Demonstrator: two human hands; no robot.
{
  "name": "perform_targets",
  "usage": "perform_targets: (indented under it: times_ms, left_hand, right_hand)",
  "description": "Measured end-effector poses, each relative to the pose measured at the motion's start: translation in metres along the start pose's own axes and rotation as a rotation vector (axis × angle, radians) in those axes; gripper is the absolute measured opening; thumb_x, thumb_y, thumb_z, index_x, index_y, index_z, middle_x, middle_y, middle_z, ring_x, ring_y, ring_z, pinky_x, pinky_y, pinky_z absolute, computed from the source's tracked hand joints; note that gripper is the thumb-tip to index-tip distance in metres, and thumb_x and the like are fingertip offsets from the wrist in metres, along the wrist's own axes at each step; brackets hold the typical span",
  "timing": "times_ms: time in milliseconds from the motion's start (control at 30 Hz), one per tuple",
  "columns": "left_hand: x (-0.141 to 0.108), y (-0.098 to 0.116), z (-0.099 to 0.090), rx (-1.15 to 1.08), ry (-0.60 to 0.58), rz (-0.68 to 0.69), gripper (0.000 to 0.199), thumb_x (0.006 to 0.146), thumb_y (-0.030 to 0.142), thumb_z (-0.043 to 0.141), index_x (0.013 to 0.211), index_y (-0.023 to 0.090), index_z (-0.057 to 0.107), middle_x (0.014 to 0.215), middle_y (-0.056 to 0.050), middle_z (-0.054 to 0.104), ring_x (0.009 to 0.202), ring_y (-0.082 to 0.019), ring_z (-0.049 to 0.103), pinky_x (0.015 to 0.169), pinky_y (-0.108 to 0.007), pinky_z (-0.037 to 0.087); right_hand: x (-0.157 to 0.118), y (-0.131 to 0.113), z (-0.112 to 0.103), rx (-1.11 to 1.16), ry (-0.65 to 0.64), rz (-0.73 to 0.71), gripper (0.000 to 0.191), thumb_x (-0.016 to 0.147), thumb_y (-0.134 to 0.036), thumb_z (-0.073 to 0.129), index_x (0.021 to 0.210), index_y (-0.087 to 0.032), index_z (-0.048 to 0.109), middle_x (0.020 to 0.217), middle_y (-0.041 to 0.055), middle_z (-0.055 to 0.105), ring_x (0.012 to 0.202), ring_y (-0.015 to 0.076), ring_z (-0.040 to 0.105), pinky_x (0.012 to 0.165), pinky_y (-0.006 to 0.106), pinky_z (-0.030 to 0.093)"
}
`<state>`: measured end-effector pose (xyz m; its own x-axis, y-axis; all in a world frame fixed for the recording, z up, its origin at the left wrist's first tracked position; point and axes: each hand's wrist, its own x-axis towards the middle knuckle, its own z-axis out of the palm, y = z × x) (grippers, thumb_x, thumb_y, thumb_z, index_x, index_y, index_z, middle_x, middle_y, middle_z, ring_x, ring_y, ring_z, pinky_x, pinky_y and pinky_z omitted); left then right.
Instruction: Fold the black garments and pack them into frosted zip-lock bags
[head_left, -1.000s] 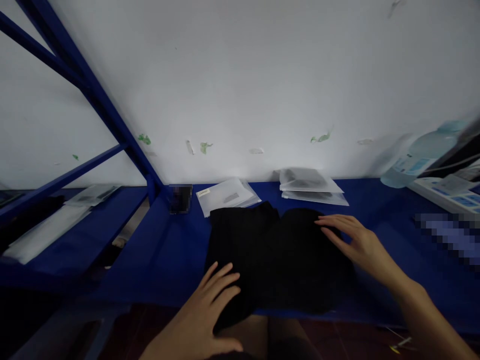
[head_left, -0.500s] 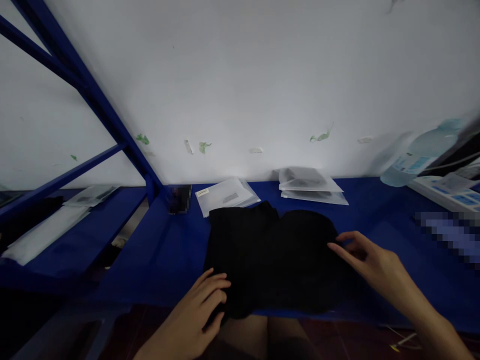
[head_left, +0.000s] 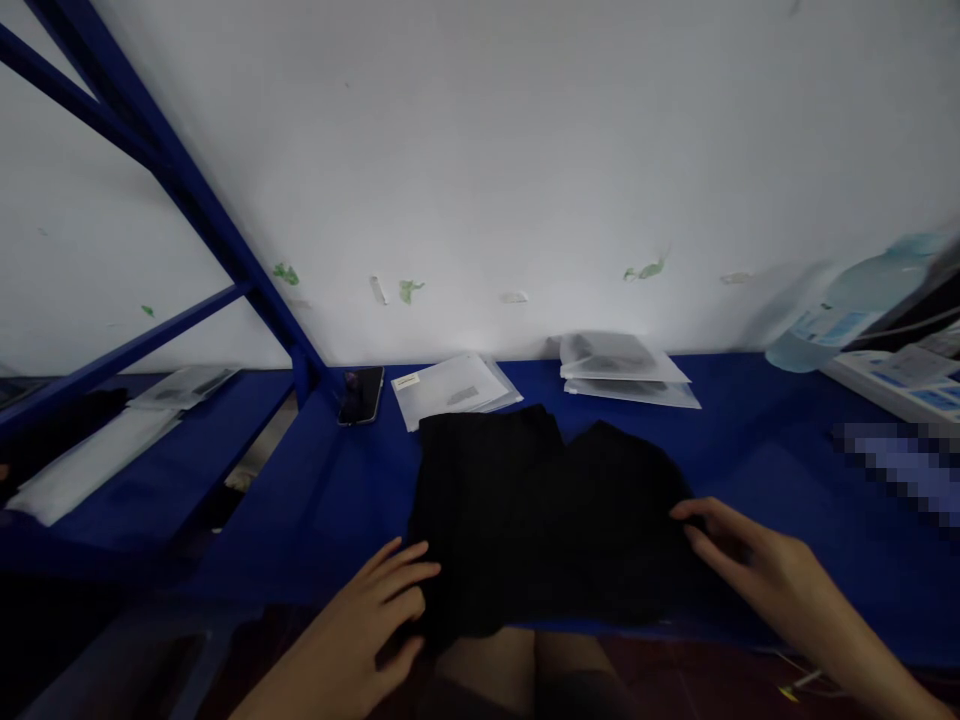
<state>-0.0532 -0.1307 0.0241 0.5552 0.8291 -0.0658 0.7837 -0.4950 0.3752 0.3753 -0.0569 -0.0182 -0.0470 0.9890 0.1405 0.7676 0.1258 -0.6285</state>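
A black cloth garment [head_left: 525, 520] lies spread on the blue table [head_left: 322, 510], its near edge close to the table's front edge. My left hand [head_left: 367, 620] is at its lower left side, fingers apart and touching the cloth's edge. At the right side, my right hand [head_left: 757, 555] pinches the cloth's edge between thumb and fingers. Behind the garment lie flat translucent zip bags [head_left: 454, 388], one with a small label, and a second pile of bags [head_left: 622, 368] further right.
A phone [head_left: 361, 395] lies at the back left. A clear bottle [head_left: 847, 310] leans at the back right beside a white and blue box [head_left: 915, 385]. A blue metal frame [head_left: 217, 240] rises at the left; more bags [head_left: 105, 460] lie beyond it.
My right hand has moved down and slightly right and closed on the cloth. The cloth's upper right part has shifted into a pointed fold. My left hand has moved slightly left.
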Motion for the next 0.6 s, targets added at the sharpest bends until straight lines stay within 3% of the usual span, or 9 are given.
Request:
perform_targets:
  times_ms: [67,167,267,333,400,467,600]
  left_hand:
    - [0.001,0.001,0.001,-0.041,-0.02,-0.022,0.008,0.085,0.028,0.06,0.092,0.027,0.058,0.137,0.0,0.054,0.136,-0.025,0.038,0.113,-0.053,0.032]
    - [0.009,-0.003,0.003,-0.035,0.116,-0.079,0.01,0.091,0.032,0.053,0.097,0.027,0.059,0.135,-0.001,0.056,0.134,-0.024,0.042,0.112,-0.051,0.035]
    - [0.022,-0.012,0.01,0.038,0.214,-0.1,0.036,0.092,0.036,0.052,0.128,0.028,0.049,0.144,-0.004,0.047,0.138,-0.026,0.034,0.113,-0.053,0.03]
    - [0.03,-0.018,0.018,0.084,0.194,-0.096,0.059,0.091,0.04,0.053,0.144,0.028,0.031,0.151,-0.006,0.037,0.141,-0.028,0.027,0.114,-0.055,0.026]
    - [0.034,-0.023,0.025,0.103,0.168,-0.094,0.067,0.091,0.042,0.054,0.148,0.029,0.022,0.153,-0.006,0.031,0.142,-0.029,0.024,0.114,-0.056,0.022]
    - [0.035,-0.026,0.03,0.104,0.16,-0.095,0.068,0.091,0.041,0.054,0.149,0.029,0.021,0.154,-0.006,0.03,0.142,-0.029,0.023,0.115,-0.056,0.022]
    - [0.034,-0.028,0.034,0.116,0.187,-0.085,0.069,0.09,0.042,0.055,0.149,0.03,0.021,0.154,-0.005,0.031,0.142,-0.03,0.024,0.115,-0.056,0.021]
  right_hand:
    - [-0.002,0.005,0.005,0.004,-0.071,-0.006,0.029,0.081,-0.05,0.052,0.097,-0.028,0.061,0.054,-0.0042,0.051,0.045,0.0139,0.051,0.045,0.025,0.042]
    - [0.0,0.006,0.007,-0.005,-0.097,-0.028,0.027,0.081,-0.049,0.052,0.097,-0.028,0.061,0.056,-0.004,0.053,0.046,0.0143,0.053,0.046,0.025,0.042]
    - [0.004,0.005,0.005,0.002,-0.115,-0.036,0.025,0.08,-0.048,0.053,0.093,-0.028,0.061,0.055,-0.0043,0.053,0.045,0.0142,0.052,0.047,0.026,0.042]
    - [0.007,0.003,0.001,0.016,-0.147,-0.029,0.025,0.079,-0.048,0.054,0.092,-0.029,0.063,0.053,-0.0046,0.052,0.044,0.0143,0.051,0.046,0.026,0.042]
    - [0.011,0.001,-0.006,0.036,-0.16,-0.003,0.027,0.077,-0.05,0.057,0.09,-0.029,0.065,0.05,-0.0043,0.049,0.043,0.0145,0.049,0.045,0.027,0.04]
    - [0.021,-0.001,-0.016,0.099,-0.104,0.045,0.03,0.075,-0.054,0.059,0.087,-0.027,0.067,0.051,-0.0027,0.051,0.045,0.0147,0.048,0.045,0.027,0.04]
    - [0.063,0.0,-0.032,0.382,0.141,0.182,0.034,0.072,-0.053,0.064,0.082,-0.021,0.066,0.062,0.0003,0.057,0.051,0.0118,0.047,0.046,0.025,0.038]
